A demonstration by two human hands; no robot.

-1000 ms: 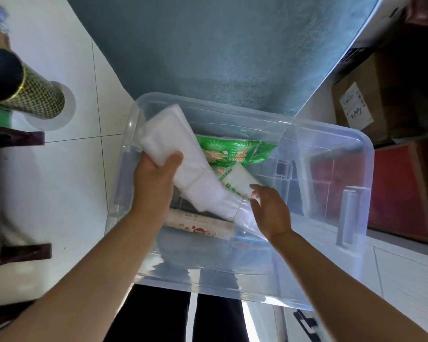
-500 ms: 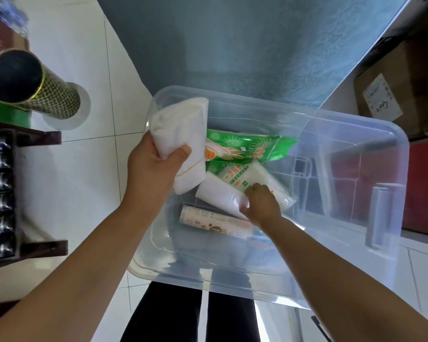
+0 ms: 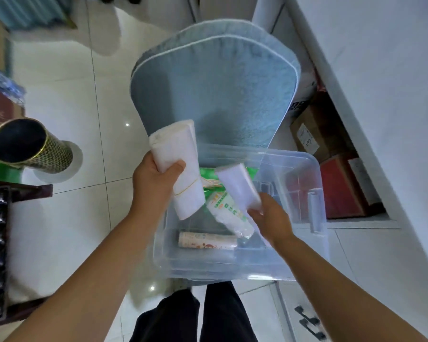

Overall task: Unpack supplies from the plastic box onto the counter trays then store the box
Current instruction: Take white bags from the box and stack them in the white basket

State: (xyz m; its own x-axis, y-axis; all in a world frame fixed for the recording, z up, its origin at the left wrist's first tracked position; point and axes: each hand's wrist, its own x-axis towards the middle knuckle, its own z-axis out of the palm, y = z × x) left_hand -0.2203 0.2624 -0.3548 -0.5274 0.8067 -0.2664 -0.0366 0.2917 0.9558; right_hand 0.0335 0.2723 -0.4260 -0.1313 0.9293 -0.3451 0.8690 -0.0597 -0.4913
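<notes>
Our left hand [image 3: 156,183] clamps its fingers round the soft-looking white bundle [image 3: 181,154]; our right hand [image 3: 272,218] grips a light, probably slippery packet [image 3: 237,186] near its lower end.

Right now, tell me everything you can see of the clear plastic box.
The plastic box is clear, rectangular with rounded corners, lidless, with a pale latch on its right side. It sits in front of a blue cushion. Inside lie a green packet, a printed white packet and a printed roll on the bottom. The left hand holds a white bundle, the right hand a white pack, over it; neither seems to touch it.
</notes>
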